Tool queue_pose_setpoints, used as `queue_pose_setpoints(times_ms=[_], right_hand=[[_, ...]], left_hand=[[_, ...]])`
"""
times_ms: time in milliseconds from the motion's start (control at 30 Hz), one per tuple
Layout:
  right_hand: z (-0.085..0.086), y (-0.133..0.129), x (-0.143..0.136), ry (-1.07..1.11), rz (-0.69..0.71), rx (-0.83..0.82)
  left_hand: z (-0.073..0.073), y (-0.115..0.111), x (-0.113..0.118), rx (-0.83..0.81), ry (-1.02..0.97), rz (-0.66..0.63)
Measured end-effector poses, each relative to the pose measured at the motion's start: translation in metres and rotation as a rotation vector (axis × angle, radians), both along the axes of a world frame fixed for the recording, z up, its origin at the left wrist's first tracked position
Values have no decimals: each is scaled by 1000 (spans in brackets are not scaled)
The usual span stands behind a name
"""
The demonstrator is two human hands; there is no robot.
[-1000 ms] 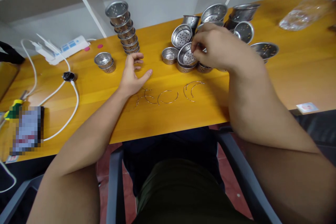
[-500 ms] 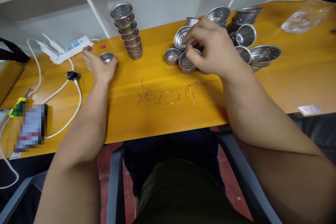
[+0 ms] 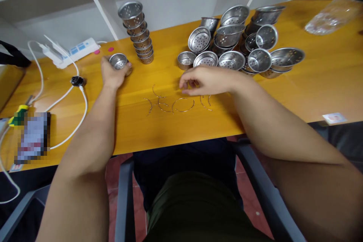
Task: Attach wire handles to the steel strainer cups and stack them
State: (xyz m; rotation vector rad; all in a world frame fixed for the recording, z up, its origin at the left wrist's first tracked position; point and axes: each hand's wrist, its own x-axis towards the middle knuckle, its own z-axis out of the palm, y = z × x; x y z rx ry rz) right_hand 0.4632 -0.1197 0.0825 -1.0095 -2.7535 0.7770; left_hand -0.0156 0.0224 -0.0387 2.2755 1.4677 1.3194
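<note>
Fingers and thumb of my left hand [image 3: 113,75] are wrapped round a small perforated metal cup [image 3: 118,61] on the table. To its right rises a leaning stack of perforated cups [image 3: 138,34]. My right hand [image 3: 202,80] hovers over the table with curled fingers, in front of a pile of metal cups [image 3: 231,60]; no object shows in it. Several thin curved wires [image 3: 183,105] lie on the wood nearer to me, some partly behind my right hand.
At the left are a white power strip [image 3: 79,53] with cables, a screwdriver [image 3: 19,115] and a blurred flat object [image 3: 32,136]. A clear plastic bottle [image 3: 329,17] lies at the back right. The table's front edge [image 3: 176,144] runs before me.
My right hand has moved down and left, off the cup pile to a spot above the wires. My left hand has closed round the small cup.
</note>
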Motion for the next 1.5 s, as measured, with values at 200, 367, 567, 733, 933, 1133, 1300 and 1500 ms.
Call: queue_pose_setpoints(times_ms=[200, 367, 567, 733, 933, 1133, 1300, 1500], right_hand=[[-10, -3, -18, -95, 58, -112], [-7, -13, -33, -192, 66, -18], [-4, -24, -40, -367, 26, 101], [2, -32, -41, -464, 33, 94], [13, -43, -49, -561, 46, 102], [10, -41, -54, -538, 89, 117], [6, -38, -51, -533, 80, 135], [0, -32, -44, -352, 69, 74]], left_hand=[[1, 5, 5, -68, -231, 299], [12, -14, 21, 94, -133, 152], [17, -23, 24, -23, -121, 173], [24, -22, 29, 153, -56, 110], [55, -53, 63, 128, -143, -51], [40, -66, 102, 333, -184, -77], [29, -84, 129, 249, -162, -209], [31, -93, 135, 147, -148, -128]])
